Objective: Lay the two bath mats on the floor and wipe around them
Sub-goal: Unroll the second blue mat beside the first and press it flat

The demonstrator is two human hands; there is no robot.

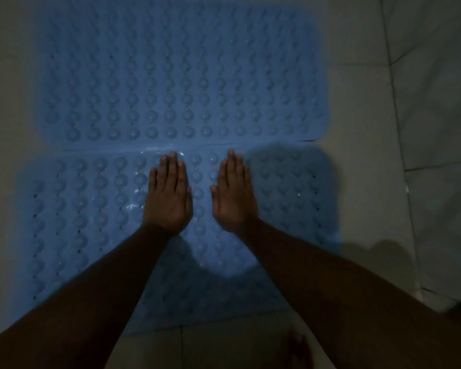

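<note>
Two blue rubber bath mats covered in round suction bumps lie flat on the pale tiled floor. The far mat [176,73] fills the upper middle of the view. The near mat [72,214] lies just below it, their long edges meeting or slightly overlapping along a seam. My left hand [169,194] rests flat on the near mat, fingers straight and together, fingertips close to the seam. My right hand [234,190] lies flat beside it in the same way, palm down on the near mat. Neither hand holds anything. No wiping cloth is in view.
Pale floor tiles [370,129] with dark grout lines surround the mats on the right and along the bottom. A blurred foot [298,347] shows at the bottom edge. The scene is dim, with shadows of my arms on the near mat.
</note>
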